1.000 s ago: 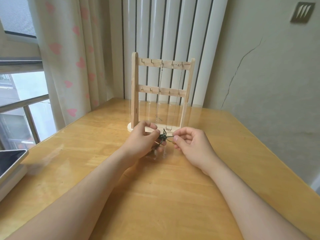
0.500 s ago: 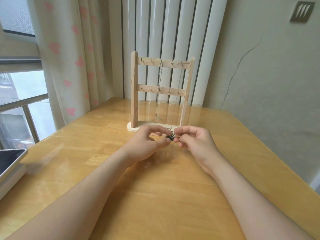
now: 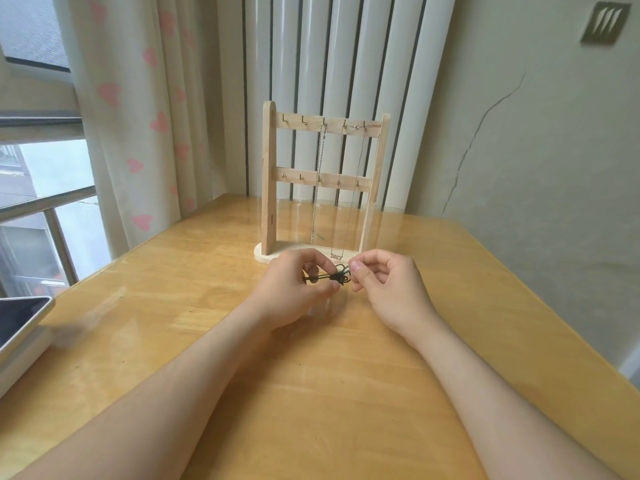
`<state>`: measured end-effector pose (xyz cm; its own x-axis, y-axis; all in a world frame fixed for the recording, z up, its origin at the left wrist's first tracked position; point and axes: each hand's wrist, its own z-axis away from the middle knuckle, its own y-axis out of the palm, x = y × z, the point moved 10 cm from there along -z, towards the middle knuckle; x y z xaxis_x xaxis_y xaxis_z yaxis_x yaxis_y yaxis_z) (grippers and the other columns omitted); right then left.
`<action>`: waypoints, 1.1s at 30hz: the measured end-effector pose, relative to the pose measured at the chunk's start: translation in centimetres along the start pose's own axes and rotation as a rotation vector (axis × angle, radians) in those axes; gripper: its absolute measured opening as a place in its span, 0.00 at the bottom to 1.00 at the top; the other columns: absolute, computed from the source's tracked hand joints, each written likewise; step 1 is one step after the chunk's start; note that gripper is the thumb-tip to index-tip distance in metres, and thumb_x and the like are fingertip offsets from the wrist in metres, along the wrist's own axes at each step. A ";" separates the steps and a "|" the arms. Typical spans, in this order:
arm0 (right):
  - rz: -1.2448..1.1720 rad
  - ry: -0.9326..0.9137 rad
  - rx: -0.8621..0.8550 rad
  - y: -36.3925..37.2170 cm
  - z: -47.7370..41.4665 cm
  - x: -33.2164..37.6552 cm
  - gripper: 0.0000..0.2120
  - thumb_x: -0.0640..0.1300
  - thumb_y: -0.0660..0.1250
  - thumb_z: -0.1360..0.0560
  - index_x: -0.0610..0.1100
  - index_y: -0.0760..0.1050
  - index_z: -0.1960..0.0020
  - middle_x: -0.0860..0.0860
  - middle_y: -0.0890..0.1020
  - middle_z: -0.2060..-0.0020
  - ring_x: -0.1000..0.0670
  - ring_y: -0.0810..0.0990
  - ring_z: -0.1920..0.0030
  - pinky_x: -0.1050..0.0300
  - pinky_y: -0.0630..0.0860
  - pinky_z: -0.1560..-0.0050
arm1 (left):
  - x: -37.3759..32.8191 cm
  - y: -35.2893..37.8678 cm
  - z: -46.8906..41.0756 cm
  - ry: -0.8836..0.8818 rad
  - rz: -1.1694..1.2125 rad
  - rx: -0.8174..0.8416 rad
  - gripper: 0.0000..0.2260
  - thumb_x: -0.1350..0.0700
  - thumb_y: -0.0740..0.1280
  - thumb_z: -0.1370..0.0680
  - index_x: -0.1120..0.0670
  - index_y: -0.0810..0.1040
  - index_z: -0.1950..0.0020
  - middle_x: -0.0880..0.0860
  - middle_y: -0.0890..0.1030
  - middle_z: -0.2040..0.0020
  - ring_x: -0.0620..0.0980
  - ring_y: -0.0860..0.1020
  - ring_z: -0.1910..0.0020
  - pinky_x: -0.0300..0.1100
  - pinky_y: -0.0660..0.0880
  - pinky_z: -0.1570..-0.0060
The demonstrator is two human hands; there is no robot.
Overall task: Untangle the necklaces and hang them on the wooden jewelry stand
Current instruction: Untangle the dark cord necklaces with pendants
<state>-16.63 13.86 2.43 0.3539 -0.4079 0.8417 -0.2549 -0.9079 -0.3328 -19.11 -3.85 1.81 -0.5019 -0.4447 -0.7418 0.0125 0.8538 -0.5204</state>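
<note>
Left grip (image 3: 294, 285), right grip (image 3: 388, 289) pinch cord (image 3: 334, 277) crosswise

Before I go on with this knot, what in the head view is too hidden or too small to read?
Head view, dark cord tangle: too small and bunched to trace its loops; fingers of the left hand and right hand cover its ends.
Head view, pendant low on the wooden jewelry stand: lettering too small to read.
Head view, tablet: cut off by the left edge.
</note>
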 end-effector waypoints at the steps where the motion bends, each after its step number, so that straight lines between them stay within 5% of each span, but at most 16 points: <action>1: -0.005 0.002 -0.003 0.0 0.0 0.0 0.04 0.41 0.71 0.18 0.46 0.83 0.51 0.48 0.87 0.60 0.51 0.87 0.61 0.58 0.82 0.54 | 0.0 0.0 0.0 0.000 0.001 0.000 0.07 0.53 0.80 0.25 0.47 0.85 0.50 0.47 0.74 0.59 0.39 0.72 0.70 0.35 0.72 0.66; 5: 0.047 -0.017 -0.057 -0.4 -0.1 -0.1 0.04 0.46 0.72 0.18 0.50 0.83 0.51 0.52 0.87 0.61 0.49 0.85 0.60 0.54 0.81 0.54 | 0.2 -0.2 0.0 -0.015 0.045 -0.016 0.08 0.51 0.82 0.26 0.44 0.84 0.53 0.46 0.72 0.61 0.40 0.69 0.66 0.38 0.67 0.62; 11: -0.141 0.031 -0.038 -0.4 0.0 0.0 0.05 0.36 0.69 0.17 0.43 0.81 0.49 0.43 0.88 0.56 0.53 0.85 0.64 0.60 0.79 0.63 | 0.2 0.3 0.0 -0.017 0.132 0.027 0.04 0.53 0.77 0.21 0.48 0.83 0.52 0.50 0.70 0.64 0.47 0.64 0.66 0.42 0.63 0.63; 20: -0.201 -0.027 -0.068 -0.7 0.1 1.2 0.11 0.30 0.64 0.17 0.43 0.78 0.51 0.45 0.86 0.57 0.51 0.87 0.62 0.60 0.80 0.63 | -0.5 1.1 0.4 -0.056 0.219 0.131 0.02 0.64 0.66 0.16 0.59 0.78 0.45 0.53 0.79 0.52 0.41 0.75 0.69 0.31 0.72 0.68; 26: -0.333 -0.009 -0.136 -0.9 0.1 1.2 0.12 0.29 0.62 0.16 0.43 0.78 0.51 0.45 0.82 0.59 0.51 0.83 0.65 0.58 0.79 0.64 | -0.7 1.4 0.4 -0.035 0.138 0.158 0.05 0.60 0.65 0.17 0.53 0.79 0.50 0.45 0.80 0.58 0.47 0.71 0.64 0.37 0.69 0.64; 30: -0.437 0.038 -0.125 -0.7 0.2 1.1 0.09 0.30 0.63 0.17 0.41 0.80 0.46 0.44 0.84 0.55 0.48 0.85 0.59 0.56 0.81 0.58 | -0.7 1.5 0.5 -0.095 0.271 0.159 0.05 0.60 0.66 0.15 0.57 0.80 0.49 0.49 0.84 0.59 0.42 0.75 0.66 0.33 0.70 0.65; 33: -0.248 -0.030 -0.124 -1.4 0.3 1.9 0.11 0.31 0.69 0.21 0.46 0.81 0.49 0.47 0.85 0.50 0.51 0.87 0.55 0.59 0.81 0.53 | -0.3 1.4 0.5 -0.119 0.328 0.153 0.07 0.56 0.67 0.14 0.56 0.81 0.50 0.49 0.85 0.57 0.43 0.75 0.66 0.31 0.71 0.64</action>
<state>-15.37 14.29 4.37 0.4450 -0.1788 0.8775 -0.2647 -0.9624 -0.0618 -18.53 -2.66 1.07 -0.3462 -0.1907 -0.9186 0.2894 0.9097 -0.2979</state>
